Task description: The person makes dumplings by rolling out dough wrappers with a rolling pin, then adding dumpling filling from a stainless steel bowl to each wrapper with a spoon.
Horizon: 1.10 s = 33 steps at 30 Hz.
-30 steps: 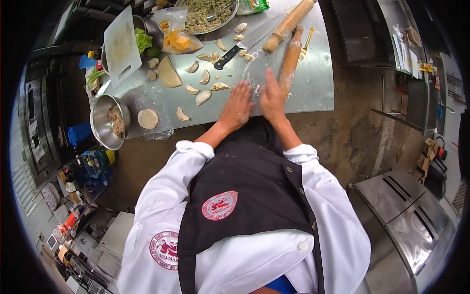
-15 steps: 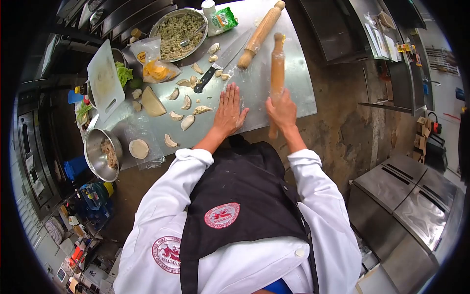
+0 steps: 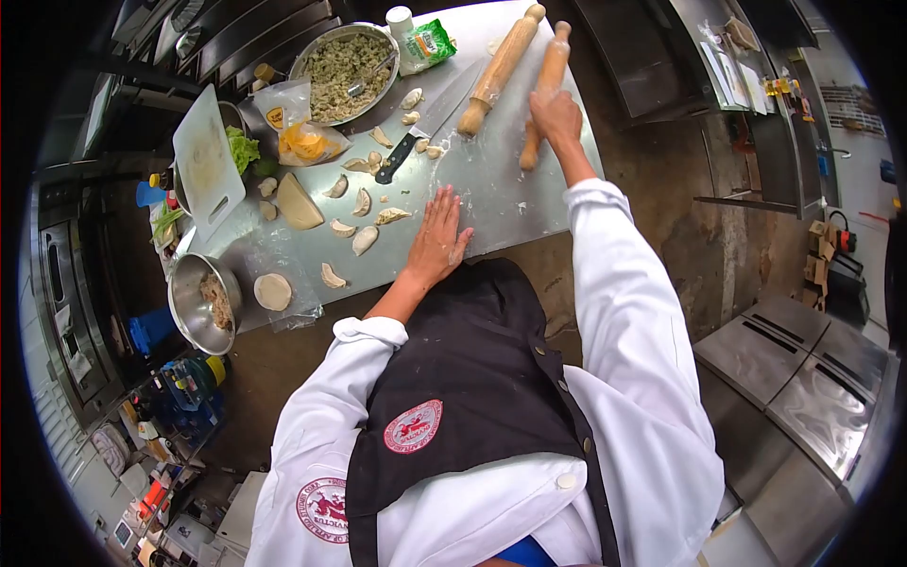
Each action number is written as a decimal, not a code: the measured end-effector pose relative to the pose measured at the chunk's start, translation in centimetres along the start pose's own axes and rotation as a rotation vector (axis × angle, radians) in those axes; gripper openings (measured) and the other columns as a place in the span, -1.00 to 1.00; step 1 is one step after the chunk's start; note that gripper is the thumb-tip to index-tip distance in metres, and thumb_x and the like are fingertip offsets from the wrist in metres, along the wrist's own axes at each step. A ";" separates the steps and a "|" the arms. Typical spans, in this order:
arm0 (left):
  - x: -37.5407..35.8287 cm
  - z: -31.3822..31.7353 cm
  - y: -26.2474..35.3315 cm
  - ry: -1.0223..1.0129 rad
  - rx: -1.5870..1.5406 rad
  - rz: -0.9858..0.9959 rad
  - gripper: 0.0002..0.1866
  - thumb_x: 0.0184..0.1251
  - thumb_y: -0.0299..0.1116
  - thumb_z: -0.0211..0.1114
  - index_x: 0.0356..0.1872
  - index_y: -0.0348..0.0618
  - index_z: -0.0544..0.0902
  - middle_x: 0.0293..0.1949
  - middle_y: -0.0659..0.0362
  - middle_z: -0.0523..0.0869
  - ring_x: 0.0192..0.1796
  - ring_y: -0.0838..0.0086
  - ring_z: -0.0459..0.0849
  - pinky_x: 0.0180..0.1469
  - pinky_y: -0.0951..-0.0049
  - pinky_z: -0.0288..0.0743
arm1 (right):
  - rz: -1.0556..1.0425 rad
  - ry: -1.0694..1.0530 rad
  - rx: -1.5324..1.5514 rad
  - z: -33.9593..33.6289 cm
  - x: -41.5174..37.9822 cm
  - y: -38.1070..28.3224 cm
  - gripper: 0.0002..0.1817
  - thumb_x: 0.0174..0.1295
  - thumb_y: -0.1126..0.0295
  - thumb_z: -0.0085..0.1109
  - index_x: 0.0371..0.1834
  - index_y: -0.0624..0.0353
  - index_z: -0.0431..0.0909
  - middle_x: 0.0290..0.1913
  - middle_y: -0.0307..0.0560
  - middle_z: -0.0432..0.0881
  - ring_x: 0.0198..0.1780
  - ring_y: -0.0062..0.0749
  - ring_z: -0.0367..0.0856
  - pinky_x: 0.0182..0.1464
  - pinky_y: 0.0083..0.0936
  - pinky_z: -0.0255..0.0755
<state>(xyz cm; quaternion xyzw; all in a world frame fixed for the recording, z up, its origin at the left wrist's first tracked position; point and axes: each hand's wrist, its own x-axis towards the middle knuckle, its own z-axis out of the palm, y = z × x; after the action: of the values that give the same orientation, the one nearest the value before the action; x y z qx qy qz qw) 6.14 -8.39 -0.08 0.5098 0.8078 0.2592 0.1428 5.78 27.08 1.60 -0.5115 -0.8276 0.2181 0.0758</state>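
Well, mixture [image 3: 217, 304] in steel bowl [image 3: 189, 295], right grip [image 3: 556, 115] closed round rolling pin [image 3: 552, 68], left grip [image 3: 437, 241] open flat.

The left hand [image 3: 436, 234] lies palm down, fingers extended; the right arm reaches farther forward, its hand [image 3: 557, 115] apparently curled in a grip.

- We see a metal tabletop [image 3: 515, 197], floury in patches
- black-handled knife [image 3: 397, 158], near a rolling pin [image 3: 501, 71]
- scattered dumplings [image 3: 363, 201]
- bowl [image 3: 389, 89] of greenish filling [image 3: 338, 68]
- plastic sheet [image 3: 304, 300] under our dough round [image 3: 273, 292]
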 end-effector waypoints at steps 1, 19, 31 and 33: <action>0.2 0.1 0.0 -0.003 0.005 0.003 -0.29 0.58 -0.16 0.21 0.55 -0.43 0.25 0.64 -0.22 0.15 0.70 -0.07 0.05 0.67 0.00 0.00 | -0.005 0.007 0.005 0.8 1.1 -0.8 -0.24 0.19 -0.13 0.31 0.03 0.52 0.59 -0.06 0.51 0.74 0.04 0.31 0.76 0.16 -0.03 0.60; 5.5 -2.2 4.9 -0.094 -1.958 -0.744 -0.13 0.67 0.32 -0.23 0.69 -0.17 0.04 0.67 0.09 0.19 0.67 0.23 0.17 0.65 0.18 0.03 | -0.176 -0.453 0.856 7.5 -21.2 -1.9 -0.33 0.62 0.15 -0.26 0.63 0.41 0.10 0.63 0.43 0.15 0.68 0.29 0.01 0.70 -0.15 -0.18; 5.8 -0.9 1.3 -0.235 0.018 0.027 -0.28 0.57 -0.16 0.07 0.64 -0.25 0.15 0.70 -0.07 0.07 0.74 0.05 -0.06 0.68 -0.16 -0.18 | 0.332 -0.460 0.799 6.7 -21.0 -3.0 -0.36 0.15 -0.06 0.42 -0.29 0.53 0.72 -0.25 0.42 0.78 -0.10 0.18 0.82 -0.01 -0.12 0.61; 4.9 -2.1 1.4 -0.138 0.032 0.118 -0.33 0.54 -0.23 0.12 0.60 -0.20 0.26 0.69 -0.01 0.11 0.73 0.06 -0.01 0.65 -0.25 -0.09 | 0.303 -0.441 0.772 8.0 -19.3 -1.3 -0.37 0.18 -0.06 0.41 -0.35 0.51 0.72 -0.22 0.42 0.78 -0.10 0.09 0.82 -0.01 -0.17 0.61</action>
<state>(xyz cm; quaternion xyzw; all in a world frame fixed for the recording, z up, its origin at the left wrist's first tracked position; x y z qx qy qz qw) 4.00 -4.07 2.60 0.5753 0.7686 0.2185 0.1746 10.96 7.32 -3.09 -0.5024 -0.5985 0.6220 0.0501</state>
